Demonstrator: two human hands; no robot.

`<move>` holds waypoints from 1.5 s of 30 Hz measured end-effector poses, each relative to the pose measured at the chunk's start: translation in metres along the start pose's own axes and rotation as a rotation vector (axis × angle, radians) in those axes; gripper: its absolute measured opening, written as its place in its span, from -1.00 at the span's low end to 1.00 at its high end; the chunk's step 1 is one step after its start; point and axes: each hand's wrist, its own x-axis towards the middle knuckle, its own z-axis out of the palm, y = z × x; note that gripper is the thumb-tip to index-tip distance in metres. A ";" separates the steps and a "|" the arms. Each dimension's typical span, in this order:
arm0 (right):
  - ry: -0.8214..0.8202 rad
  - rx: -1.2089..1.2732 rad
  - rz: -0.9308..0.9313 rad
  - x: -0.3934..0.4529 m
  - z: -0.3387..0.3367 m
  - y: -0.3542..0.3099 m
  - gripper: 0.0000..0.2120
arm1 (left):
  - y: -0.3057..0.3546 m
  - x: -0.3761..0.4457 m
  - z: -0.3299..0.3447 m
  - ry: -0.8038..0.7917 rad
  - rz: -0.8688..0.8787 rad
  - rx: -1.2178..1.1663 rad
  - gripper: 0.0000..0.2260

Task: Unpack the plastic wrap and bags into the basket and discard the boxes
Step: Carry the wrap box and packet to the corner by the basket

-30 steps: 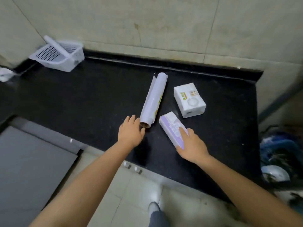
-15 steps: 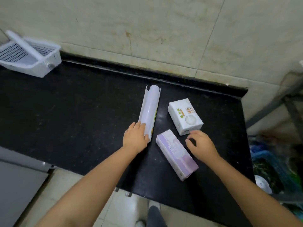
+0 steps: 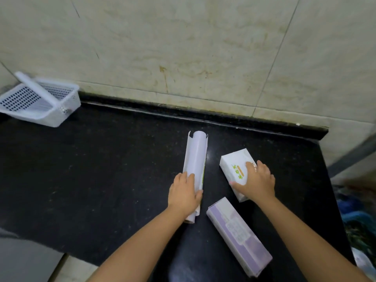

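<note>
2 hands have just settled on packages: the left hand (image 3: 185, 193) now wraps the long roll pack (image 3: 195, 159), the right hand (image 3: 255, 181) has left the purple box (image 3: 239, 235) near its wrist to clamp the white box (image 3: 236, 169), so unpacking is only beginning, with the basket (image 3: 40, 102) well off to the left on the worktop (image 3: 101, 169).

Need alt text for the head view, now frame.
A person's left hand grips a white paper-wrapped roll and the right hand rests on a white cardboard box on a black counter; a lilac box lies nearer, a white perforated basket far left.
</note>
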 end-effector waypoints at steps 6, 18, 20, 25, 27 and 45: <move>-0.010 0.034 0.104 0.011 0.010 -0.006 -0.12 | 0.008 0.016 0.007 -0.026 -0.016 0.017 -0.49; 0.024 0.021 0.110 0.013 0.016 -0.006 -0.16 | 0.006 0.020 0.014 -0.063 -0.371 -0.285 -0.28; 0.035 0.041 0.116 0.013 0.016 -0.005 -0.17 | 0.005 0.023 0.014 -0.082 -0.399 -0.289 -0.46; 0.107 0.035 0.034 0.014 0.005 -0.026 -0.16 | -0.023 0.020 -0.006 0.017 -0.377 -0.356 -0.59; 0.122 0.015 -0.043 0.014 -0.001 -0.056 -0.17 | -0.049 0.014 -0.022 0.086 -0.385 -0.378 -0.61; 0.018 0.049 -0.764 -0.166 0.096 -0.553 -0.20 | -0.521 -0.231 -0.171 0.482 -0.916 -0.295 -0.62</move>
